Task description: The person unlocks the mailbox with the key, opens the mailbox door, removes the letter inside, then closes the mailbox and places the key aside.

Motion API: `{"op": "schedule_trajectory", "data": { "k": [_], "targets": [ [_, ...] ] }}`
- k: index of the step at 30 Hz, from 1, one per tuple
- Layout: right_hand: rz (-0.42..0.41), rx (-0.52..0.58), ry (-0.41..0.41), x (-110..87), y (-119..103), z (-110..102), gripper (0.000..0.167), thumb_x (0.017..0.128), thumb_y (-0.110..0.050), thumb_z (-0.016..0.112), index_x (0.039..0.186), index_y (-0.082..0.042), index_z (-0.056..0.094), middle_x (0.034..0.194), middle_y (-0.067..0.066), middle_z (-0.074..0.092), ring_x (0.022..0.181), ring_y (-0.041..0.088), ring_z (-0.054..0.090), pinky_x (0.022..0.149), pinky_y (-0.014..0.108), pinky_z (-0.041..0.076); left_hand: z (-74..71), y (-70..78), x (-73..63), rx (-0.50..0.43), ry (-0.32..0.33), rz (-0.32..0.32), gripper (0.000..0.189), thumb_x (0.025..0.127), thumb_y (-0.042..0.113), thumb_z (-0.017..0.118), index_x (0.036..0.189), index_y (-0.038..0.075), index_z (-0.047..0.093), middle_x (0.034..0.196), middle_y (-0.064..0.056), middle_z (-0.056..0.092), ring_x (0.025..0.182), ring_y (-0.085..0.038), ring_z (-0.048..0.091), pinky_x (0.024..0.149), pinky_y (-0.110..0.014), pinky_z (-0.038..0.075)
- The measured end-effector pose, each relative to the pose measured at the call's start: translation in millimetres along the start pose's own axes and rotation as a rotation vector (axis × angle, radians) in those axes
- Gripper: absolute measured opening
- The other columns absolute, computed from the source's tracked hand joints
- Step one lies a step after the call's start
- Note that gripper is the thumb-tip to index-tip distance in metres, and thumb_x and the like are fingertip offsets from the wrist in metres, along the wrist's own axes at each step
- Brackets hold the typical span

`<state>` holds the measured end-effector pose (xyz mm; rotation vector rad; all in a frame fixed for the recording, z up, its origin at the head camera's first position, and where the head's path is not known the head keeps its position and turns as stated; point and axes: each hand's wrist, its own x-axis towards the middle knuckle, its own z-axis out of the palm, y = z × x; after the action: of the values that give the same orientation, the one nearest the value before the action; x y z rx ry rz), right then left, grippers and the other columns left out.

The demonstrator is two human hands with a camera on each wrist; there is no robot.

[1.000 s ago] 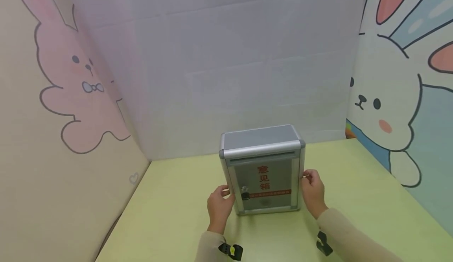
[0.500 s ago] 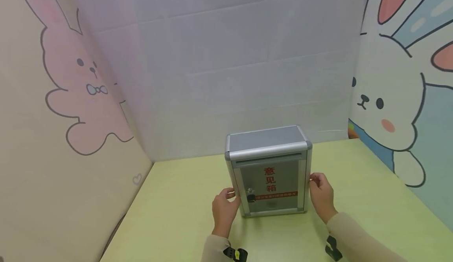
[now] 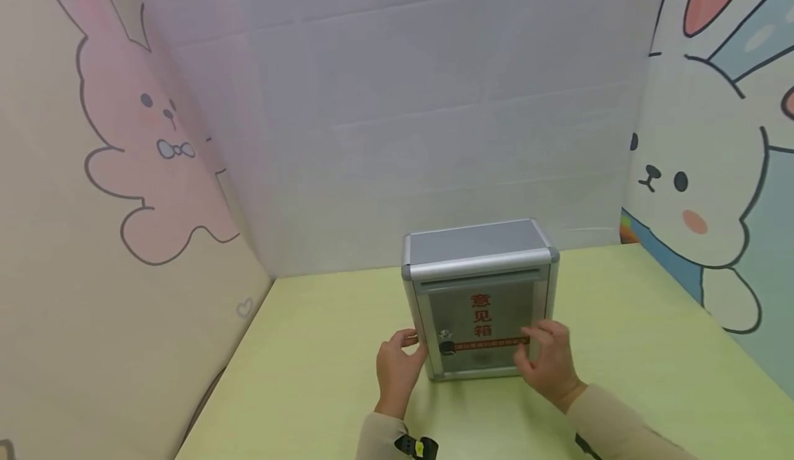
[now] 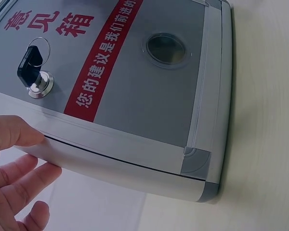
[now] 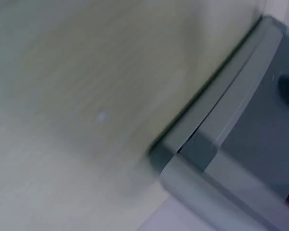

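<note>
A grey suggestion box [image 3: 480, 308] with silver metal edges stands upright on the table, a slot near its top and red lettering on its front. At the left of its door a key [image 4: 30, 66] with a black head and a ring sits in the lock. My left hand [image 3: 398, 369] touches the box's left side, thumb at the front edge and fingertips against the side wall. In front of the door's lower right part is my right hand [image 3: 548, 363], its thumb and fingers spread apart with nothing between them. The right wrist view shows only the blurred box and table.
The pale yellow-green table [image 3: 322, 350] reaches back to a white cloth wall [image 3: 384, 136]. Rabbit drawings cover the left wall [image 3: 43, 308] and right wall [image 3: 688, 205]. A dark band is on my left sleeve [image 3: 380, 436].
My right hand has left the box's right side and moved left, in front of the door. The left hand stays at the box's left side. The view has shifted slightly.
</note>
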<state>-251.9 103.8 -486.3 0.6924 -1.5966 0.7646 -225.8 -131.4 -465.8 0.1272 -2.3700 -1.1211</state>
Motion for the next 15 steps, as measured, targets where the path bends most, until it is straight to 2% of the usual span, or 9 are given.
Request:
{"op": "schedule_trajectory", "data": {
  "k": [2,5,9,15],
  "targets": [
    [-0.167,0.018,-0.061,0.9,-4.4,7.2,0.028,0.092,-0.02,0.041,0.083,0.003,0.055,0.079,0.012,0.048,0.07,0.024,0.042,0.068,0.033,0.034,0.2,0.0,-0.5,-0.001,0.004,-0.001,0.018,0.071,0.011,0.074,0.089,0.005,0.072,0.078,-0.004,0.072,0.078,-0.031,0.062,0.067,-0.04,0.046],
    [-0.264,0.048,-0.161,2.8,-13.7,17.4,0.032,0.098,-0.021,0.04,0.079,-0.004,0.061,0.077,0.006,0.052,0.063,0.017,0.044,0.061,0.033,0.039,0.9,0.3,-1.2,-0.011,0.004,-0.001,0.019,0.071,0.011,0.074,0.089,0.005,0.071,0.079,-0.004,0.072,0.077,-0.03,0.061,0.066,-0.039,0.045],
    [-0.267,0.038,-0.257,6.5,-26.2,28.3,0.036,0.1,-0.025,0.041,0.08,-0.007,0.064,0.078,0.006,0.055,0.061,0.015,0.046,0.059,0.033,0.043,1.0,-0.2,-1.3,-0.018,0.001,0.008,0.019,0.071,0.01,0.073,0.089,0.005,0.071,0.08,-0.005,0.072,0.075,-0.027,0.06,0.064,-0.036,0.044],
    [-0.277,0.015,-0.258,11.1,-36.2,39.7,0.036,0.099,-0.028,0.043,0.079,-0.008,0.065,0.08,0.009,0.058,0.063,0.019,0.053,0.058,0.035,0.047,-0.6,-0.3,-2.5,-0.018,-0.005,0.02,0.019,0.072,0.01,0.072,0.091,0.005,0.071,0.082,-0.005,0.072,0.069,-0.023,0.056,0.059,-0.03,0.041]
  ]
}}
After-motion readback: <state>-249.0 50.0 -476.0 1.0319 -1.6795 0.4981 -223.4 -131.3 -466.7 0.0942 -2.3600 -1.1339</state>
